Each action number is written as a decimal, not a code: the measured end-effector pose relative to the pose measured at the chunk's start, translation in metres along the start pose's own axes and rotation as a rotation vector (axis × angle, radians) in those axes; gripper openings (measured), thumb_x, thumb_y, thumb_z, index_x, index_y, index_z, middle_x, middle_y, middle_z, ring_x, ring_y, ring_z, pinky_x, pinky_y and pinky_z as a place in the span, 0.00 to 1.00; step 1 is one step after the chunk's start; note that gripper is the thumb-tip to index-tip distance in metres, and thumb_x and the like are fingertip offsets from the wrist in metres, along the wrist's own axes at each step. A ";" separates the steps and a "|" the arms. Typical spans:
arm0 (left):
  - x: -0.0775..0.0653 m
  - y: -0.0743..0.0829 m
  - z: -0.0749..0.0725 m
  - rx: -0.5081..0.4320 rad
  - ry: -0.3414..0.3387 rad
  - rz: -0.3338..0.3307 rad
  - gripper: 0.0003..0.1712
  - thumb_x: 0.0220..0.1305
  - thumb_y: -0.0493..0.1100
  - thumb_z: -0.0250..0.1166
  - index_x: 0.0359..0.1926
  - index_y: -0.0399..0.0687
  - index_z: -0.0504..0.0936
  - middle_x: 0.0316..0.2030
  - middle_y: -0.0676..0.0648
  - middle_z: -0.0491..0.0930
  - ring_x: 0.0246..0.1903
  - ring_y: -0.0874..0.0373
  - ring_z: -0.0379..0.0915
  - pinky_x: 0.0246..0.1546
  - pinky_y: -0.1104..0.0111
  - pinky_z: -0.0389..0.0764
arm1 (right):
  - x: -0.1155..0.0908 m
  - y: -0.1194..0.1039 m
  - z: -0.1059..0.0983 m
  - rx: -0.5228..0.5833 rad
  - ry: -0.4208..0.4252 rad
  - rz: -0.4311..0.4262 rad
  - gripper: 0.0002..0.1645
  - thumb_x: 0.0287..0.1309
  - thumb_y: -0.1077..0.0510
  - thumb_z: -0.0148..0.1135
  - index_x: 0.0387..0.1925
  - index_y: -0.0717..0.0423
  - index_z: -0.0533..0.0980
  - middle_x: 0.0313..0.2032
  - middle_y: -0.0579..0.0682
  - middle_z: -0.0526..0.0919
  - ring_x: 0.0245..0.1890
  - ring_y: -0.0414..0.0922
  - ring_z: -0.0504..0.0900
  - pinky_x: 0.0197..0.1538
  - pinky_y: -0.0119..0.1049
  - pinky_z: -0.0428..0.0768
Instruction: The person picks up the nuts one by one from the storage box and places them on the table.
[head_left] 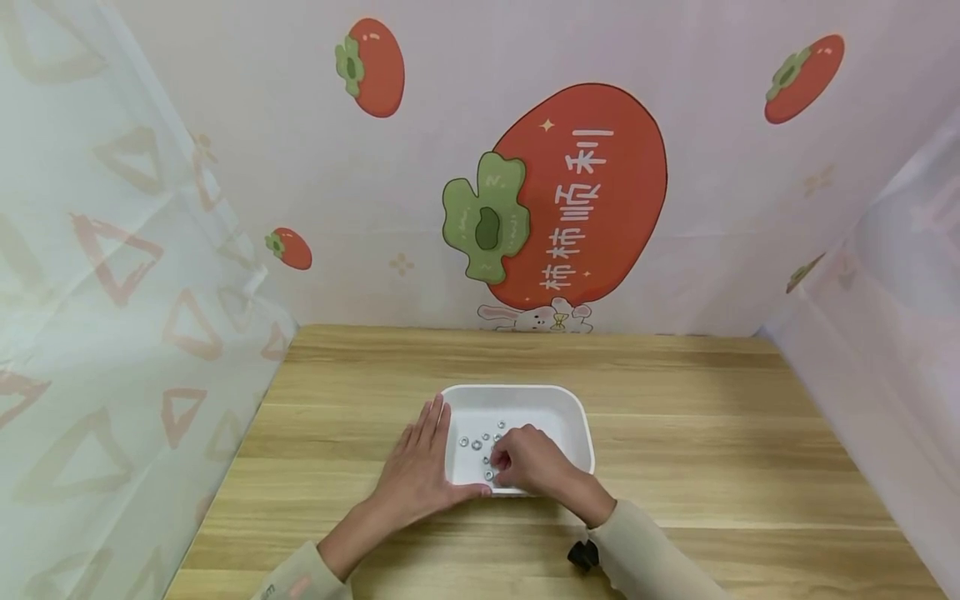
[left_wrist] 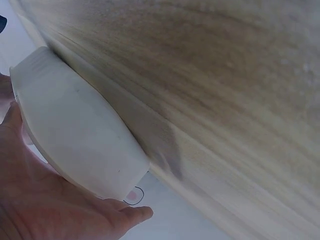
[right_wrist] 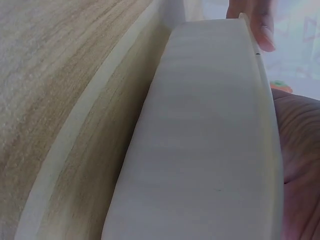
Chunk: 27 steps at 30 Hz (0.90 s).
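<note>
A white tray with rounded corners sits on the wooden table, holding several small silvery metal nuts in its left half. Flat against its left rim lie the straight fingers of my left hand, the thumb stretched along the near rim. My right hand reaches over the near rim into the tray, fingers curled down among the nuts; I cannot tell whether one is between the fingertips. Both wrist views show mostly the tray's outer side wall, with part of the right palm beyond the rim in the right one.
The wood-grain table extends on both sides of the tray. Behind it hangs a pale cloth printed with red persimmons, with more cloth at the left and right. A small black object shows beside the right sleeve.
</note>
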<state>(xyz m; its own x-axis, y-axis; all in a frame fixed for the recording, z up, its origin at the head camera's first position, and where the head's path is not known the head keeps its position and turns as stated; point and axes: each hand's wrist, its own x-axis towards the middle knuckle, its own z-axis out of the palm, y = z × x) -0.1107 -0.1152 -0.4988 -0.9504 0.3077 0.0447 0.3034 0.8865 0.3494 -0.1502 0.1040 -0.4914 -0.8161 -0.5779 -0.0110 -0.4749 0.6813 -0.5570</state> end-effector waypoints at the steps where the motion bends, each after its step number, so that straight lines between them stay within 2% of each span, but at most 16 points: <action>1: 0.000 0.000 0.000 0.001 -0.001 0.000 0.80 0.51 0.84 0.68 0.83 0.32 0.47 0.84 0.35 0.43 0.83 0.38 0.43 0.79 0.43 0.57 | 0.001 0.000 0.000 -0.004 -0.002 0.003 0.08 0.46 0.67 0.80 0.25 0.54 0.87 0.20 0.38 0.81 0.23 0.33 0.71 0.30 0.30 0.72; 8: -0.001 0.001 -0.002 -0.006 -0.006 -0.004 0.80 0.50 0.85 0.67 0.84 0.33 0.48 0.84 0.36 0.43 0.83 0.39 0.43 0.78 0.43 0.58 | 0.005 0.001 0.003 -0.031 -0.003 0.001 0.08 0.45 0.66 0.80 0.24 0.52 0.87 0.20 0.37 0.80 0.23 0.32 0.71 0.31 0.29 0.73; 16: -0.003 0.001 0.001 -0.017 0.031 0.012 0.81 0.49 0.85 0.69 0.83 0.32 0.49 0.84 0.35 0.46 0.82 0.38 0.45 0.77 0.42 0.60 | 0.007 0.000 0.005 -0.015 -0.026 0.021 0.06 0.48 0.66 0.80 0.26 0.54 0.89 0.22 0.39 0.84 0.23 0.32 0.73 0.32 0.29 0.76; 19: -0.002 0.001 0.001 -0.015 0.021 0.002 0.81 0.49 0.84 0.69 0.83 0.32 0.48 0.84 0.35 0.45 0.83 0.39 0.44 0.78 0.43 0.59 | 0.007 -0.001 0.005 -0.016 -0.038 0.023 0.06 0.49 0.66 0.80 0.27 0.53 0.89 0.22 0.38 0.84 0.23 0.31 0.73 0.32 0.28 0.76; 27: 0.000 0.002 -0.001 -0.013 0.003 -0.009 0.81 0.50 0.84 0.69 0.83 0.33 0.48 0.84 0.35 0.44 0.83 0.39 0.44 0.78 0.44 0.59 | 0.010 -0.001 0.005 -0.009 -0.065 -0.041 0.08 0.46 0.67 0.79 0.23 0.52 0.88 0.20 0.36 0.82 0.22 0.31 0.72 0.29 0.27 0.75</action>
<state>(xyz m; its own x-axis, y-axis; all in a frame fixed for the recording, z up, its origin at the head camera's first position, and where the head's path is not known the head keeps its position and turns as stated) -0.1098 -0.1141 -0.4968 -0.9533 0.2988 0.0443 0.2941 0.8847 0.3617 -0.1562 0.0956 -0.4948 -0.7726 -0.6335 -0.0424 -0.5109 0.6601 -0.5507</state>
